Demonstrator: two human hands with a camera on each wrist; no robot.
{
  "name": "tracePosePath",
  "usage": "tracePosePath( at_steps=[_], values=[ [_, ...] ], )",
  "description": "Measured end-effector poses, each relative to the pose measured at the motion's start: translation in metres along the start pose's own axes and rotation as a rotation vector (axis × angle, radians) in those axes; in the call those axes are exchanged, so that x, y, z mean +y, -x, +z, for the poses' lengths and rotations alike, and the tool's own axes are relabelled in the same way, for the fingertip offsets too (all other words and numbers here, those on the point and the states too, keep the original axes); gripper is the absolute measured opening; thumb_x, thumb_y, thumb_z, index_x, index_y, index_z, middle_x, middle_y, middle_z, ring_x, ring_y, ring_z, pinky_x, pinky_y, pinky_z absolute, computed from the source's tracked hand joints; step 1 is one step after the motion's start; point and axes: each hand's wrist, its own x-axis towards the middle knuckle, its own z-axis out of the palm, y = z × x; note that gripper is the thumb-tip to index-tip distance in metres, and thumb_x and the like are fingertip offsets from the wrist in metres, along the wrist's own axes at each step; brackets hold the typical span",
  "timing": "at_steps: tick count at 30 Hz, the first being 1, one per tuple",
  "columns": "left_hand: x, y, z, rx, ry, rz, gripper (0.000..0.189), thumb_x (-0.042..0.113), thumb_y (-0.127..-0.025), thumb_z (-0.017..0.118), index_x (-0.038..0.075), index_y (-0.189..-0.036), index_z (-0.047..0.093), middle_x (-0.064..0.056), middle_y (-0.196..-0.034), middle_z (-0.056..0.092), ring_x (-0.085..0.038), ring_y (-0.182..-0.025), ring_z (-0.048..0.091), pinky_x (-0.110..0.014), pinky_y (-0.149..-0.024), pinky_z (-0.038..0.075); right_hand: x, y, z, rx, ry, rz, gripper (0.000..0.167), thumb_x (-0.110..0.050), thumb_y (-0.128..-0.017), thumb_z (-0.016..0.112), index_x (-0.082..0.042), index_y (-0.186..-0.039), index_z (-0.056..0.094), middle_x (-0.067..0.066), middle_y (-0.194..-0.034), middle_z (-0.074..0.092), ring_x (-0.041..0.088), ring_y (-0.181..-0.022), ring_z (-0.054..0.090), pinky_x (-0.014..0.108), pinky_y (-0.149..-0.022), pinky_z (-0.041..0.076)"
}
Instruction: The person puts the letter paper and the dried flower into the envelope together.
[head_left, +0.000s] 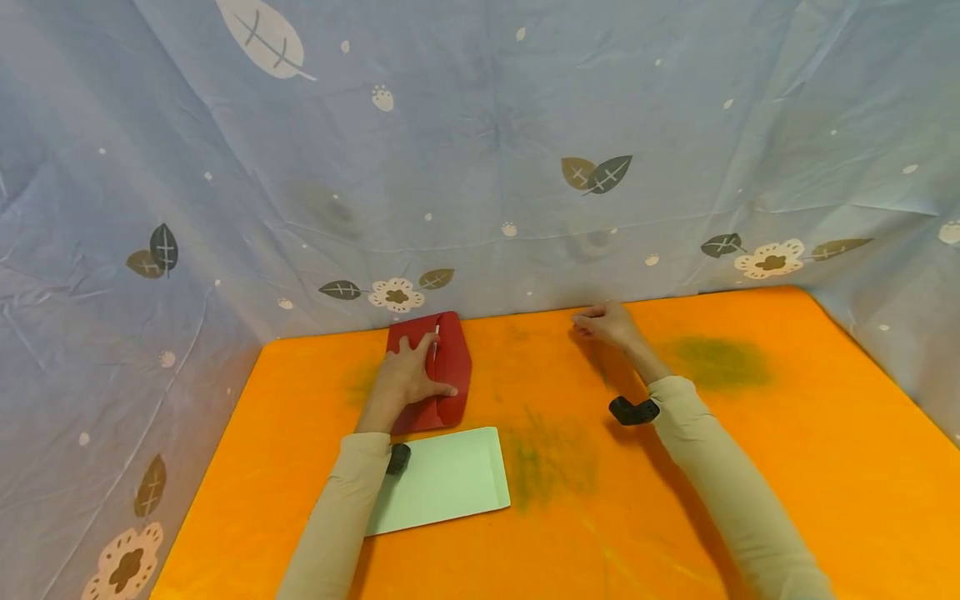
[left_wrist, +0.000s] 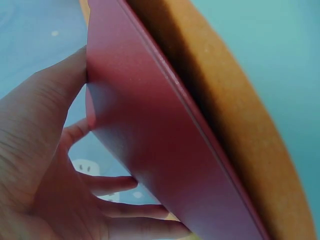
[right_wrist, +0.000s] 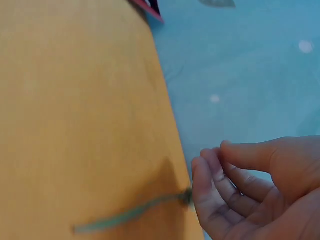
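Observation:
A red envelope (head_left: 453, 358) lies by the back edge at the left, its flap turned to the right and a narrow white edge showing at the mouth. Over it, my left hand (head_left: 405, 375) holds the envelope with thumb and fingers spread apart. The left wrist view shows the tilted red panel (left_wrist: 145, 115) hiding some fingertips. At the back edge, right of the envelope, my right hand (head_left: 606, 325) has its fingers bent towards the thumb. From its fingertips a thin green stem (right_wrist: 125, 215) extends, blurred; its held end is hidden behind the fingers.
A pale green envelope (head_left: 450, 479) lies in front of the red one, partly under my left forearm. The orange tabletop (head_left: 555, 542) has green stains. A patterned blue cloth (head_left: 480, 167) rises behind the table and along its sides.

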Motion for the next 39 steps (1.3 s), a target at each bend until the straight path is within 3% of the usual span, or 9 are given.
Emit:
tracePosePath(
  at_steps=[7, 10, 18, 24, 30, 36, 39],
  values=[
    [-0.002, -0.001, 0.002, 0.007, 0.003, 0.008, 0.095, 0.057, -0.068, 0.082, 0.022, -0.143, 0.035, -0.029, -0.128, 0.043, -0.048, -0.104, 0.051, -0.053, -0.087, 0.052, 0.012, 0.008, -0.018, 0.126, 0.017, 0.046, 0.032, -0.009, -0.096, 0.061, 0.019, -0.112, 0.063, 0.025, -0.098, 0.071, 0.013, -0.073, 0.070, 0.029, -0.074, 0.058],
    [-0.002, -0.001, 0.002, 0.006, 0.005, 0.009, 0.095, 0.057, -0.068, 0.082, 0.022, -0.143, 0.035, -0.029, -0.128, 0.043, -0.049, -0.104, 0.051, -0.053, -0.087, 0.051, 0.015, 0.012, -0.021, 0.140, 0.031, 0.071, 0.031, -0.008, -0.093, 0.065, 0.019, -0.108, 0.065, 0.021, -0.089, 0.073, 0.010, -0.067, 0.068, 0.027, -0.069, 0.058],
    [-0.002, 0.001, 0.000, 0.006, -0.003, 0.007, 0.096, 0.058, -0.068, 0.082, 0.022, -0.143, 0.035, -0.029, -0.127, 0.043, -0.048, -0.104, 0.051, -0.053, -0.088, 0.051, 0.016, 0.013, -0.018, 0.076, 0.086, 0.170, 0.030, -0.015, -0.089, 0.072, 0.014, -0.098, 0.071, 0.005, -0.071, 0.072, 0.008, -0.060, 0.065, 0.025, -0.061, 0.056],
    [-0.002, 0.000, 0.000, 0.004, -0.009, 0.005, 0.097, 0.060, -0.068, 0.081, 0.023, -0.144, 0.035, -0.029, -0.128, 0.044, -0.047, -0.103, 0.052, -0.052, -0.089, 0.051, 0.012, 0.010, -0.013, 0.046, 0.221, 0.188, 0.028, -0.024, -0.086, 0.076, 0.003, -0.080, 0.075, 0.002, -0.063, 0.068, 0.011, -0.055, 0.063, 0.027, -0.058, 0.054],
    [0.000, -0.001, 0.003, -0.001, 0.001, 0.007, 0.097, 0.060, -0.068, 0.081, 0.023, -0.144, 0.034, -0.028, -0.128, 0.044, -0.046, -0.103, 0.052, -0.051, -0.088, 0.051, 0.012, 0.007, -0.012, 0.004, 0.346, 0.201, 0.033, -0.031, -0.085, 0.075, -0.007, -0.064, 0.069, 0.001, -0.054, 0.060, 0.013, -0.049, 0.057, 0.027, -0.051, 0.045],
    [-0.001, 0.001, 0.003, 0.008, 0.008, 0.003, 0.096, 0.058, -0.068, 0.082, 0.023, -0.144, 0.035, -0.027, -0.128, 0.044, -0.046, -0.104, 0.051, -0.051, -0.088, 0.052, 0.012, 0.005, -0.011, 0.007, 0.180, 0.135, 0.034, -0.026, -0.088, 0.072, -0.008, -0.060, 0.066, -0.004, -0.051, 0.054, 0.010, -0.046, 0.049, 0.024, -0.049, 0.041],
    [-0.001, 0.001, 0.003, 0.012, 0.005, 0.004, 0.096, 0.059, -0.068, 0.082, 0.023, -0.143, 0.035, -0.028, -0.128, 0.044, -0.046, -0.104, 0.051, -0.051, -0.088, 0.051, 0.008, 0.004, -0.005, 0.009, 0.048, 0.095, 0.030, -0.025, -0.092, 0.069, -0.002, -0.072, 0.068, -0.005, -0.054, 0.054, 0.010, -0.049, 0.046, 0.023, -0.051, 0.041]
  ],
)
